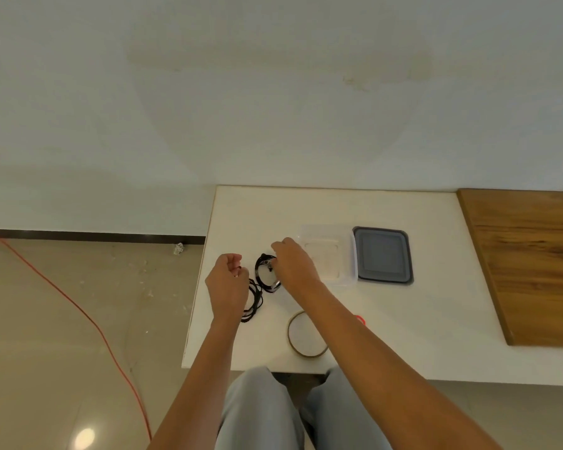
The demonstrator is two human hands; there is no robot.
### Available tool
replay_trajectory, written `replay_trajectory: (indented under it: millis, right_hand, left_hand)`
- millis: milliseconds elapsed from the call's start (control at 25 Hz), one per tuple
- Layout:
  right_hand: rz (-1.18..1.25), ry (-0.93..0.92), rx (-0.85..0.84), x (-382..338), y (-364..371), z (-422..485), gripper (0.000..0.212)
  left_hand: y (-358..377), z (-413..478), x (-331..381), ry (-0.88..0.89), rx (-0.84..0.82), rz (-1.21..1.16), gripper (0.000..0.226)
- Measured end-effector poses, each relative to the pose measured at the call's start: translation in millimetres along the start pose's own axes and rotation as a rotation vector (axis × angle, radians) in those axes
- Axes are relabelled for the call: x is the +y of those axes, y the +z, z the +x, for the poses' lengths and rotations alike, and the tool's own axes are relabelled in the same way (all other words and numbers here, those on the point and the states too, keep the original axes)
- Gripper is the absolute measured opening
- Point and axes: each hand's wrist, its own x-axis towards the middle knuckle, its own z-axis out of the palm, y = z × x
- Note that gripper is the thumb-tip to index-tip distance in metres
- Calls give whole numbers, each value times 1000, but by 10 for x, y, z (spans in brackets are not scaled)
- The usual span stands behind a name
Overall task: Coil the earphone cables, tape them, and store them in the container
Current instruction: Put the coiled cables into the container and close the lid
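Roughly L to R, as found:

1. Red cord: on floor, left of table. Not part of job.
2. Left hand: fingers curled in, seems to pinch an end of item 3. Exact grip too small to tell.
3. Left cable: black, loose loops, on table, partly hidden by L hand.
4. Right coil: black, tighter loop, on table betw. the hands, just beside item 3. Pale glint at near edge, poss. tape, can't confirm.
5. Right hand: fingertips bent down onto far side of right coil, pinching it.
6. Tape roll: flat near front edge, partly under R forearm, untouched.
7. Container: clear, open, just beyond R hand. No cable in it.
8. Lid: dark, against container's right side.
9. Wooden board: far right.

Step, est.: coiling/tidying, storage not begun.

Next, est.: keep the loops pinched w/ one hand and free the other for the tape roll. Loose loops likely to spring open if let go.
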Motion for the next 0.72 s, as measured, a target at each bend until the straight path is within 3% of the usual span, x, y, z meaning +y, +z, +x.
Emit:
replay_trajectory:
  millis: [160,280,400,480,600,720]
  right_hand:
    - [-349,-6,-74,-160,135,137,18]
    - [-430,-45,-95,-202,171,161,42]
    - [-430,-76,-115,-196,167,139,43]
    - [-333,-9,-119,-166,119,125,38]
    - [1,123,-11,-123,-145,72,20]
    - [303,188,174,74,-567,-118,10]
  left_hand:
    - [-86,-1,-161,-27,-14,7,25]
    - [-100,-51,-214,-84,-27,30,30]
    - [-104,-95,-229,-97,-2,126,34]
    - [-103,-120,-211,-182,4,244,42]
    - [-91,-154,-166,-317,-94,331,53]
    - [-75,-172,-173,-294,-131,320,44]
